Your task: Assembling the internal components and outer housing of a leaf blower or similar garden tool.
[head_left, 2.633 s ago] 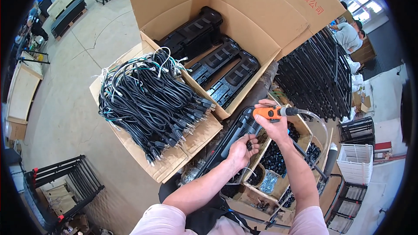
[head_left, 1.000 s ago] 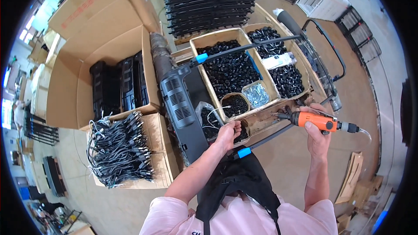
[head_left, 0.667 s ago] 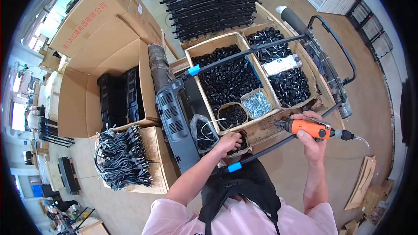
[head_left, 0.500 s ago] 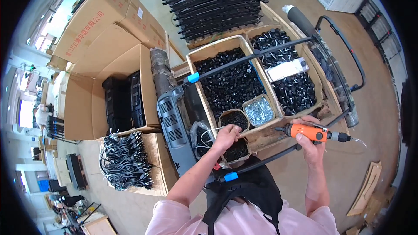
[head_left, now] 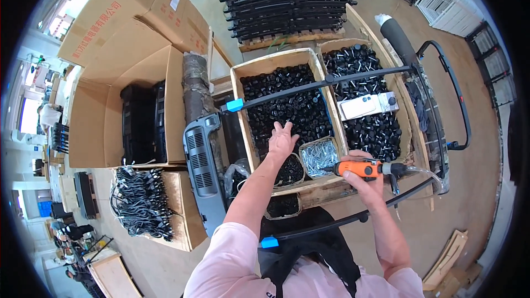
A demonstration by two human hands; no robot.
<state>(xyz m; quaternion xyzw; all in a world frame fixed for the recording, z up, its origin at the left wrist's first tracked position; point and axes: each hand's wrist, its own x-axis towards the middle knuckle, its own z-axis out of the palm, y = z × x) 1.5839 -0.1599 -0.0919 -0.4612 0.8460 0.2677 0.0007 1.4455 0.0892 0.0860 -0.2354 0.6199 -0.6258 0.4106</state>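
While the right hand [head_left: 365, 183] gripped an orange power screwdriver [head_left: 361, 169] with fingers wrapped tight around its body, the tool lay level just above the front edge of the wooden crates, its tip pointing left toward a small tray of silver screws [head_left: 317, 156]. The left hand [head_left: 282, 139] was open, fingers spread, reaching down onto the black plastic caps in the left crate [head_left: 284, 102], holding nothing that could be made out. A second crate [head_left: 361, 94] of black parts stood just beside it, a white device [head_left: 367, 105] lying on top. A black bar with a blue end cap [head_left: 314, 87] crossed both crates. To the left stood a grey vented panel [head_left: 203, 174], a cardboard box of black cables [head_left: 141, 201] and a large open carton [head_left: 118, 105].
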